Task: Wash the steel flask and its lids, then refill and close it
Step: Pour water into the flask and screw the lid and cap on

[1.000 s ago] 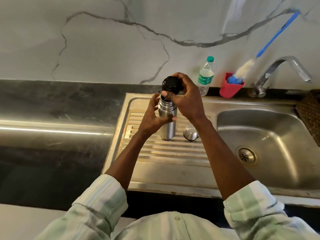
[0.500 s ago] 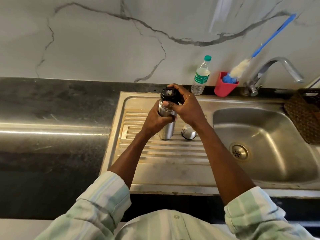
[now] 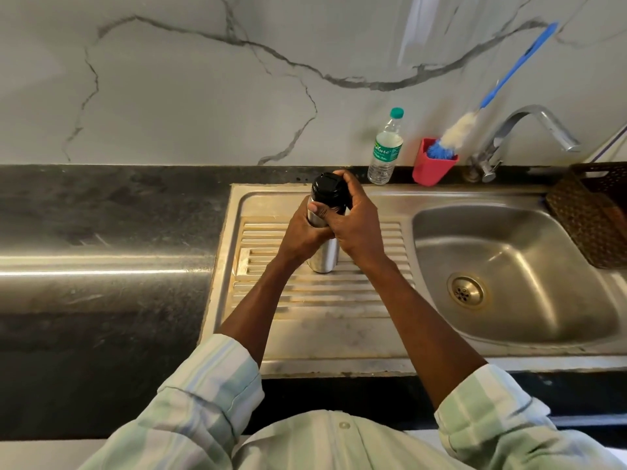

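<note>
The flask (image 3: 323, 256) stands upright on the drainboard (image 3: 305, 300), clasped by the left hand (image 3: 302, 232) while the right hand (image 3: 353, 225) grasps the black lid (image 3: 327, 191) on top. This looks like the closing step; next the lid needs twisting until tight.

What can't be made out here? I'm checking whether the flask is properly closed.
- Joint between black lid and steel flask: head view, covered by the right hand and left hand, so seating cannot be told.
- Steel cap: not visible; possibly behind the right forearm.
- Flask contents: hidden by the lid.
- Woven basket: cut off by the right edge.
- Plastic bottle label: small print unreadable.
</note>
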`<state>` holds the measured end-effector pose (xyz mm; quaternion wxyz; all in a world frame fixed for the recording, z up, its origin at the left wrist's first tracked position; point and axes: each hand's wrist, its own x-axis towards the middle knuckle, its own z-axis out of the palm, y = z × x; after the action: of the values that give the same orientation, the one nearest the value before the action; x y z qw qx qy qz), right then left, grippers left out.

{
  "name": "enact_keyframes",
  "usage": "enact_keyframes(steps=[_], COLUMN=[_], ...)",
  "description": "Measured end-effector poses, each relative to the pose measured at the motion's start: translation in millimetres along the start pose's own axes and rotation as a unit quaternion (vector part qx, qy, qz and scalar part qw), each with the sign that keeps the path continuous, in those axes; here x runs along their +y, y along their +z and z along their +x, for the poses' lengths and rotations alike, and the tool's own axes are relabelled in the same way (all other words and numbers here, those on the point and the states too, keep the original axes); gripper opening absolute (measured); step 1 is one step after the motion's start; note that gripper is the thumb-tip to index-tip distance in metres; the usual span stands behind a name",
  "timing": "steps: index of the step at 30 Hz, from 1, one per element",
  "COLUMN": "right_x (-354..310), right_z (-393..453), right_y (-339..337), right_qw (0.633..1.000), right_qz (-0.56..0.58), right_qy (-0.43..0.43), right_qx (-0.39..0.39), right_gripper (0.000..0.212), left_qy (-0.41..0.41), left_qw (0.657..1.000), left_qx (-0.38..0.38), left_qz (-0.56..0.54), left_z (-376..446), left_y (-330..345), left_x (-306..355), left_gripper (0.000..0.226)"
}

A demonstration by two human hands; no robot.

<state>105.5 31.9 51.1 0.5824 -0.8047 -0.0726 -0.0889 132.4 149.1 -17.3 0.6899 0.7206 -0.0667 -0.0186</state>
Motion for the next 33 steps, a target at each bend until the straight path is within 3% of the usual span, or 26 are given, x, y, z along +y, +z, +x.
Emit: enact_keyframes(steps=[5, 7, 10, 15, 18, 21, 23, 25, 28, 33], right_x=[-7.1, -8.0, -6.5, -9.9, -11.6, -8.7, -5.9, -2.6, -0.5, -5.5], right_z=[25.0, 31.2, 27.6, -1.8, -5.4, 12.5, 24.7, 32.0, 30.3, 6.5], right_y=[-30.4, -36.3, -29.6, -0.8, 7.4, -11.6, -28.6, -39.0, -37.0, -1.7], right_qw=[0.981, 0.977, 0.988, 0.998, 0.998, 0.995, 0.976, 0.958, 0.97, 0.996], right_qz=[0.095, 0.069, 0.041, 0.043, 0.032, 0.033, 0.106, 0.156, 0.139, 0.063], right_qy=[0.055, 0.048, 0.04, 0.028, 0.026, 0.061, 0.08, 0.076, 0.066, 0.057], right_qx=[-0.161, -0.195, -0.143, 0.025, 0.041, -0.068, -0.175, -0.229, -0.186, 0.004], right_gripper=[0.061, 0.055, 0.049, 0.057, 0.063, 0.064, 0.056, 0.05, 0.047, 0.068], left_qy=[-0.006, -0.006, -0.006, -0.013, -0.015, -0.012, -0.015, -0.012, -0.012, 0.001], left_qw=[1.0, 1.0, 1.0, 1.0, 1.0, 1.0, 1.0, 1.0, 1.0, 1.0], left_qx=[-0.013, -0.017, -0.01, 0.008, 0.005, -0.006, -0.002, 0.0, 0.0, -0.001], left_qz=[-0.01, -0.009, -0.005, -0.002, 0.011, 0.01, 0.011, 0.01, 0.011, -0.005], left_z=[0.5, 0.7, 0.9, -4.2, -6.3, -3.5, -2.1, -2.8, -2.8, -5.7], left_y=[-2.5, -1.8, -1.5, 1.6, 1.8, -0.7, -1.8, -0.6, 0.5, 1.8], left_x=[5.0, 5.4, 3.3, -1.6, 1.0, 1.9, 5.3, 8.7, 8.1, 9.5], left_gripper=[0.063, 0.064, 0.064, 0.066, 0.07, 0.064, 0.061, 0.059, 0.059, 0.055])
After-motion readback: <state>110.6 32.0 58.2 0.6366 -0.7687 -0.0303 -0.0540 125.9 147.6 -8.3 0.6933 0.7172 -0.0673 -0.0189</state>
